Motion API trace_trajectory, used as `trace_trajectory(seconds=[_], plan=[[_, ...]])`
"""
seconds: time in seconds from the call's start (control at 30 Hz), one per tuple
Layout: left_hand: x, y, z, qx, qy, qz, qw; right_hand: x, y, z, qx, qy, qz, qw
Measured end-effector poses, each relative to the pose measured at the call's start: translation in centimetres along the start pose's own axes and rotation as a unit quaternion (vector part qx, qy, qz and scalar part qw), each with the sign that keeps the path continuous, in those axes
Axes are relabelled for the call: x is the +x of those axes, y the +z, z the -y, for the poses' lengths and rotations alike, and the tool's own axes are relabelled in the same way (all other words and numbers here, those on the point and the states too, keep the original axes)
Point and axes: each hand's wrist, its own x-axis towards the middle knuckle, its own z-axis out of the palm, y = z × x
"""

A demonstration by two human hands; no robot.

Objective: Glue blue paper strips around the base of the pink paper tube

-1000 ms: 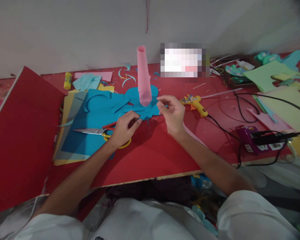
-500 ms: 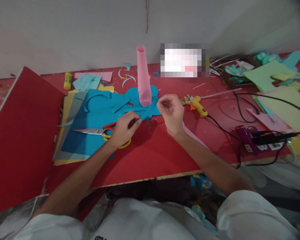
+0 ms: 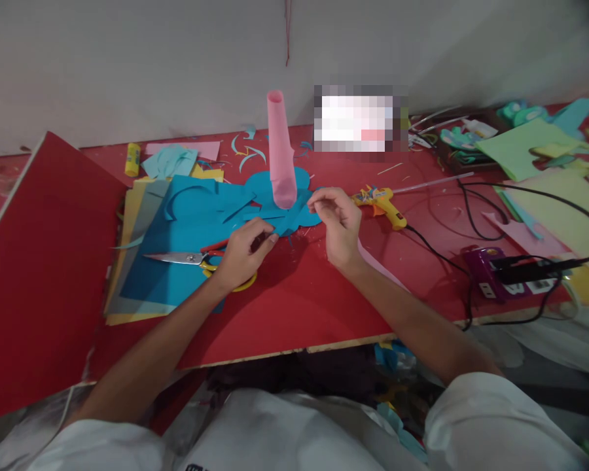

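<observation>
A rolled pink paper tube (image 3: 281,150) stands upright on cut blue paper (image 3: 258,183) at the table's middle. My left hand (image 3: 248,254) rests over the handles of the scissors (image 3: 189,258), its thumb and fingers curled near the blue paper's front edge; whether they pinch something small cannot be made out. To the right of the tube, my right hand (image 3: 341,226) is raised with fingers bent and thumb near the fingertips; anything between them is too small to tell. The yellow glue gun (image 3: 390,208) lies just right of that hand.
Stacked coloured sheets (image 3: 127,261) and a glue stick (image 3: 133,160) are at left, beside a slanted red board (image 3: 44,261). A purple power box (image 3: 493,273) with black cables, a dark tray (image 3: 495,157) and green paper (image 3: 525,147) occupy the right.
My right hand has turned slightly, and its fingers have bent further toward the thumb. My left hand and the pink tube look unmoved.
</observation>
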Motion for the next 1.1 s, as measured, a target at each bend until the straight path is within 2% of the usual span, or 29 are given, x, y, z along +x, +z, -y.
trace_trajectory(seconds=[0.2, 0.37, 0.43, 0.7, 0.9, 1.1], plan=[[0.0, 0.0, -0.1, -0.001, 0.0, 0.002, 1.0, 0.1, 0.0, -0.2, 0.036, 0.022, -0.017, 0.999], [0.1, 0.0, -0.2, 0.002, 0.015, 0.007, 1.0, 0.1, 0.5, 0.1, 0.026, 0.069, 0.084, 0.994], [0.1, 0.0, -0.2, 0.002, 0.02, 0.01, 1.0, -0.1, 0.6, 0.1, 0.014, 0.08, 0.092, 0.992], [0.0, 0.0, -0.2, 0.006, 0.026, 0.013, 1.0, -0.3, 0.4, 0.1, 0.003, 0.038, 0.048, 0.998], [0.0, 0.1, -0.1, 0.009, 0.035, 0.008, 0.999, -0.2, 0.4, 0.3, 0.004, 0.028, 0.042, 0.999], [0.0, 0.2, 0.0, 0.008, 0.029, 0.005, 1.0, 0.8, -0.3, -0.4, 0.067, 0.022, -0.036, 0.997]])
